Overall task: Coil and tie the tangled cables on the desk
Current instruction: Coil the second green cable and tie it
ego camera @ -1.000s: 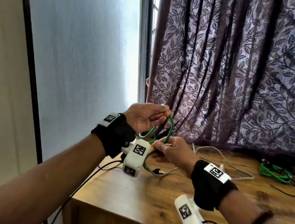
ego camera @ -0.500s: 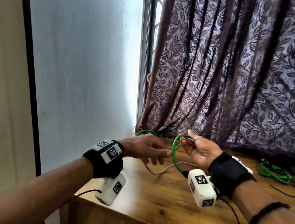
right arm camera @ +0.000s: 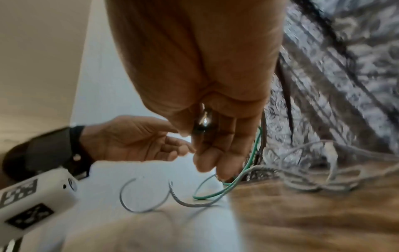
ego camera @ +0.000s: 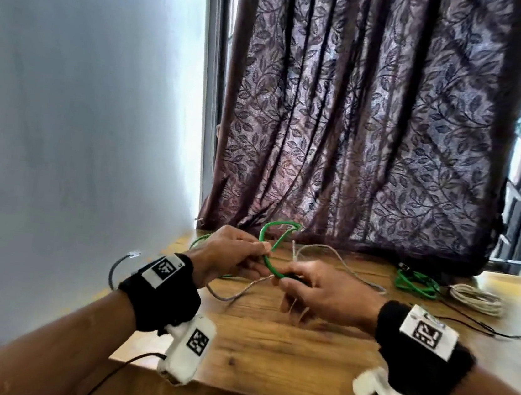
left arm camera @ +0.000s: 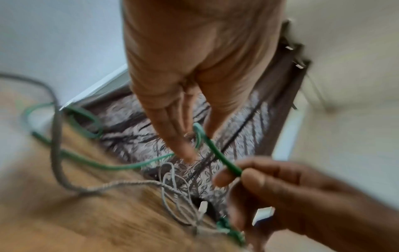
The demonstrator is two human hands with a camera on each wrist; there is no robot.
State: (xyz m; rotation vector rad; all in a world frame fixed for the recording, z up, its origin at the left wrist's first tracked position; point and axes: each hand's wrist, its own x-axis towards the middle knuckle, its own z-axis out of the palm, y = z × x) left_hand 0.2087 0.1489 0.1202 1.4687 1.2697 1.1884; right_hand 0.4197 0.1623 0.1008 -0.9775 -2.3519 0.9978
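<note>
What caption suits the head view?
Both hands, left hand and right hand, hold a green cable looped above the wooden desk.

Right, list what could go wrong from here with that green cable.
1. The green cable crosses the grey cable under the left hand and right hand; coiling now may well drag the grey one into the loop.
2. The grey cable's plug end hangs past the desk edge; a tug could pull it off.
3. The right hand only pinches the green cable at its fingertips, so the loop might spring open.
</note>
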